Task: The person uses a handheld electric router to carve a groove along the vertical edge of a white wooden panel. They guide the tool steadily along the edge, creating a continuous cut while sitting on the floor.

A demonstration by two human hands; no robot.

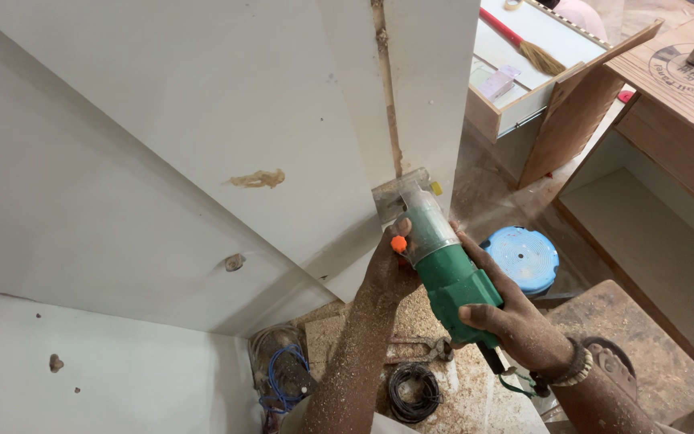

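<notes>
Both my right hand point(508, 321) and left hand point(387, 269) gripped the green trimmer point(443, 269) against the white panel's edge point(395, 153). Its base point(399, 195) seemed barely seated there; tipping could have gouged the laminate.

I see the green trimmer router point(443, 269), tilted with its clear base point(405, 195) pressed flat against the edge of the white laminated panel point(431, 88). An orange knob point(398, 243) sits on its side, and the body is dusted with sawdust.

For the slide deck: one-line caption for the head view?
Both hands, left hand and right hand, press a green trim router against a white cabinet panel's edge above a sawdust-covered floor.
</notes>
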